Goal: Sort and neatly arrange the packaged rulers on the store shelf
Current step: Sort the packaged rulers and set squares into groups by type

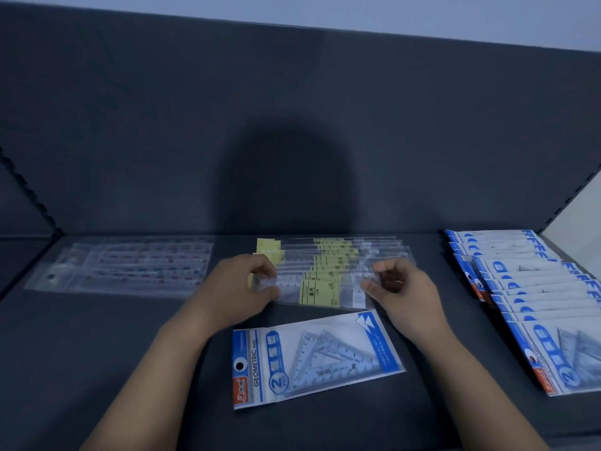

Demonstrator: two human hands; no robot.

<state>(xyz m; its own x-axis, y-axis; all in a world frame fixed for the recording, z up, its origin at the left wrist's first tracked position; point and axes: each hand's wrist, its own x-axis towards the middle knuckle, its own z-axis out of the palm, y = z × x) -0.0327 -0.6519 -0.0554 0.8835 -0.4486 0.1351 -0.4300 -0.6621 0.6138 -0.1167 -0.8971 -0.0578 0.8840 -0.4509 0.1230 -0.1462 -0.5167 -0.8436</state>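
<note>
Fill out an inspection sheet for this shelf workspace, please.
Surface: dark blue shelf board, flat.
Job's things: yellow-labelled clear-sleeved straight rulers overlapped mid-shelf; clear packets of patterned rulers at left; blue-and-white set-square packs overlapped at right; one loose blue-and-white set-square pack lying in front.
Clutter: nothing seen.
Grips: left hand and right hand pinch the ends of the front ruler sleeve.
Cables: nothing seen.
Surroundings: dark back panel, shadowed.

Dim, bluish, soft blur, edges bowed
</note>
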